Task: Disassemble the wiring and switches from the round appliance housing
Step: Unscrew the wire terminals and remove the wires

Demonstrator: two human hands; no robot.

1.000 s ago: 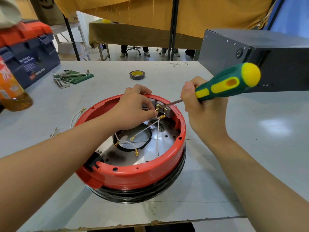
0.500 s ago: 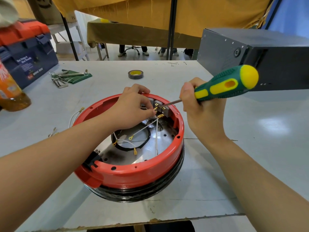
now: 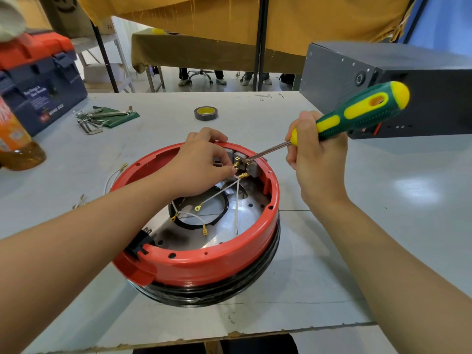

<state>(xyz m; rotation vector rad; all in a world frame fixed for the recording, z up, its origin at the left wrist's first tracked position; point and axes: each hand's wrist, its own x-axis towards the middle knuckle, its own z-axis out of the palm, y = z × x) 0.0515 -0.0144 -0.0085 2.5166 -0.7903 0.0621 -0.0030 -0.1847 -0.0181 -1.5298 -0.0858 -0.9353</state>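
While left grip (image 3: 201,162) pinches a brass terminal (image 3: 236,166), right grip (image 3: 316,159) clamps screwdriver (image 3: 357,116), red housing (image 3: 204,264) (wires loose).

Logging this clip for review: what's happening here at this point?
A person is working inside a round red appliance housing on a grey table. The right hand grips a green-and-yellow screwdriver, its tip at the grey switch block on the housing's far inner wall. The left hand pinches a brass wire terminal at that block. White wires still run from it across the metal base.
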